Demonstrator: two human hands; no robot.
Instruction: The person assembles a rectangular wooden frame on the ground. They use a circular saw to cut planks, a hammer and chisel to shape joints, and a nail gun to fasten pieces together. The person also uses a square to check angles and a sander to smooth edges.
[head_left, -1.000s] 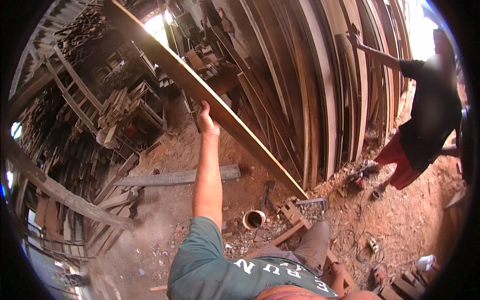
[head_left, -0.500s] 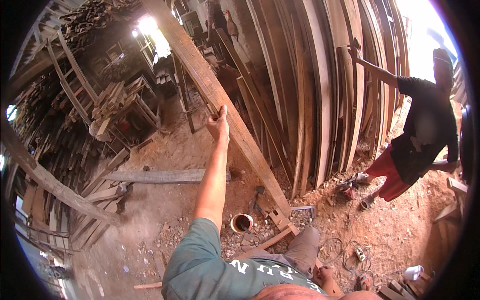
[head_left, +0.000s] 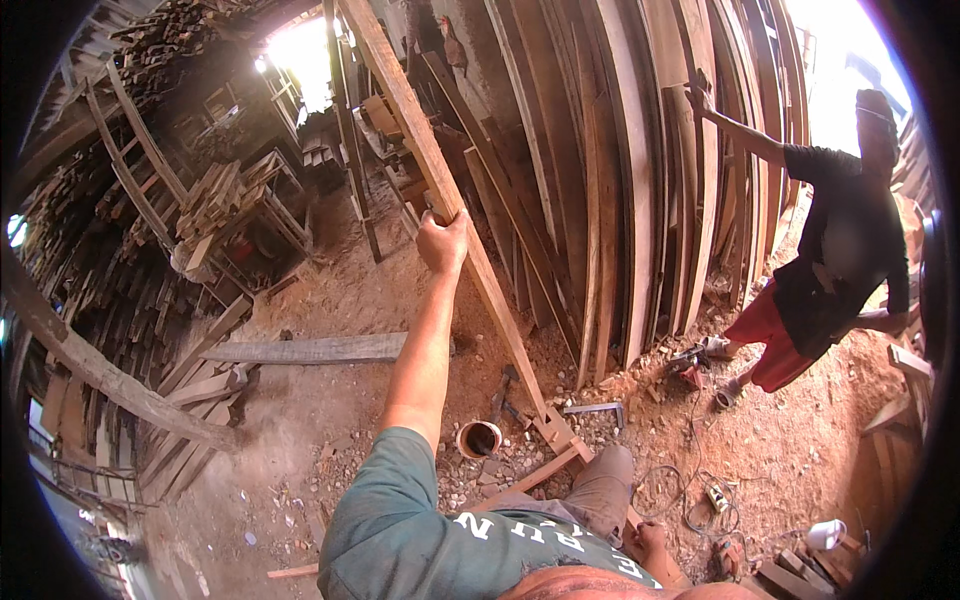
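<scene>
Left hand (head_left: 443, 240) up at frame centre, fingers wrapped round a long plank (head_left: 440, 180) slanting from top centre down to the dirt floor (head_left: 330, 420). Right hand out of view. Coworker's hand (head_left: 700, 100) on stacked boards (head_left: 620, 180), upper right.

- A long, narrow wooden plank (head_left: 470, 250), pale brown and rough-sawn, runs slanted from the top centre of the frame down to the lower centre.
- Its lower end rests on the sawdust-strewn dirt floor (head_left: 330, 300), beside a knee.
- A hand grips it mid-length, upper centre.
</scene>
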